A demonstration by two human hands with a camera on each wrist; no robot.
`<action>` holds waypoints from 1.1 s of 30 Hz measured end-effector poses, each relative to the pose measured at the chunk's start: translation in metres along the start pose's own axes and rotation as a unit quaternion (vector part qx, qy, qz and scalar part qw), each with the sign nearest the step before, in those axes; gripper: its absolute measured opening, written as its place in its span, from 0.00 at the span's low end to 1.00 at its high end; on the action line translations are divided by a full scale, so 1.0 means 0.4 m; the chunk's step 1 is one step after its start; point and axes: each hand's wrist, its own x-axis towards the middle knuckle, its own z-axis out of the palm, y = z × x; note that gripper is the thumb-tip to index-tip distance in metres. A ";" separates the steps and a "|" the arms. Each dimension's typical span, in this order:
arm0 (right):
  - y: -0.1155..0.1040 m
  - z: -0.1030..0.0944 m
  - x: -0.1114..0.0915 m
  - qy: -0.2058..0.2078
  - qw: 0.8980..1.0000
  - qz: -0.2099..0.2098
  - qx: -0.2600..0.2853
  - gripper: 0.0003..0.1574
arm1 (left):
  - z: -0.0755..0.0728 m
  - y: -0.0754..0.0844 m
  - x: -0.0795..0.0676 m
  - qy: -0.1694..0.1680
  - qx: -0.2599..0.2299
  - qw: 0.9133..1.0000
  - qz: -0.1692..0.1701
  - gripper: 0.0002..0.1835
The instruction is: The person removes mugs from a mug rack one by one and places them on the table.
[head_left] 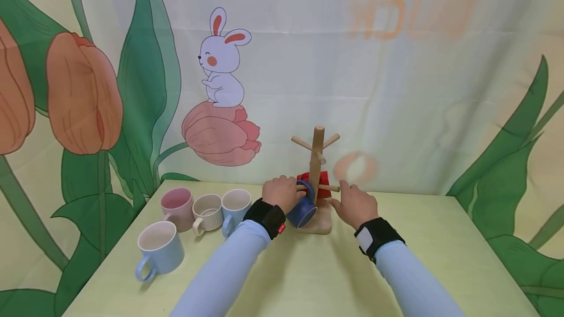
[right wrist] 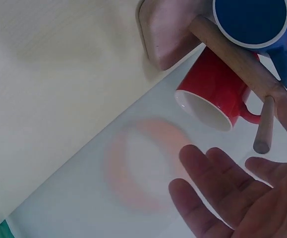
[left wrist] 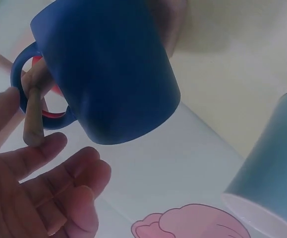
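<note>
A blue mug (head_left: 302, 211) hangs tilted by its handle on a lower peg of the wooden mug tree (head_left: 315, 170). My left hand (head_left: 281, 193) is beside it; in the left wrist view the thumb lies at the mug's handle (left wrist: 17, 74) and the index finger at the tip of the peg (left wrist: 33, 119), the other fingers loosely bent. To the right of the tree, my right hand (head_left: 356, 204) has its fingers extended near another lower peg (head_left: 329, 188) and holds nothing. A red mug (right wrist: 215, 84) hangs behind the post, partly hidden in the head view.
On the left of the table (head_left: 423, 258) stand a pink mug (head_left: 177, 212), a ribbed cream cup (head_left: 209, 213), a light blue mug (head_left: 235, 204) partly behind my left arm, and a larger light blue mug (head_left: 163, 248). A printed curtain (head_left: 282, 62) hangs behind the table.
</note>
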 end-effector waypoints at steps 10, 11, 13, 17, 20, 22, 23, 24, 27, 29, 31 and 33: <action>-0.016 0.047 0.032 0.086 0.996 -0.010 -0.002 0.15 | 0.005 0.018 0.019 -0.017 0.032 0.999 0.001 0.20; -0.015 0.047 0.033 0.092 0.996 -0.010 -0.002 0.15 | 0.008 0.018 0.019 -0.016 0.028 0.999 -0.002 0.20; -0.014 0.045 0.036 0.093 0.996 -0.009 -0.005 0.14 | 0.013 0.019 0.018 -0.014 0.025 1.000 -0.005 0.20; -0.012 0.038 0.040 0.077 0.997 -0.001 -0.001 0.13 | 0.021 0.023 0.017 -0.007 0.026 1.000 -0.007 0.19; -0.014 0.034 0.043 0.078 0.997 0.005 0.004 0.12 | 0.022 0.027 0.017 0.000 0.025 1.000 -0.013 0.20; -0.016 0.033 0.044 0.081 0.997 0.006 0.007 0.12 | 0.022 0.029 0.016 0.000 0.028 0.999 -0.018 0.21; -0.016 0.032 0.043 0.081 0.997 0.007 0.008 0.12 | 0.022 0.029 0.017 -0.001 0.029 0.999 -0.020 0.21; -0.017 0.032 0.043 0.081 0.997 0.008 0.008 0.12 | 0.023 0.030 0.017 -0.001 0.031 0.999 -0.021 0.22; -0.018 0.031 0.043 0.080 0.997 0.009 0.008 0.12 | 0.026 0.030 0.019 -0.007 0.036 0.999 -0.021 0.21; -0.018 0.030 0.043 0.078 0.997 0.011 0.007 0.12 | 0.026 0.030 0.020 -0.010 0.038 0.999 -0.020 0.22; -0.018 0.031 0.044 0.078 0.997 0.011 0.005 0.12 | 0.025 0.031 0.020 -0.011 0.036 0.999 -0.022 0.22; -0.017 0.031 0.045 0.076 0.997 0.010 0.006 0.12 | 0.023 0.032 0.018 -0.013 0.034 0.999 -0.024 0.21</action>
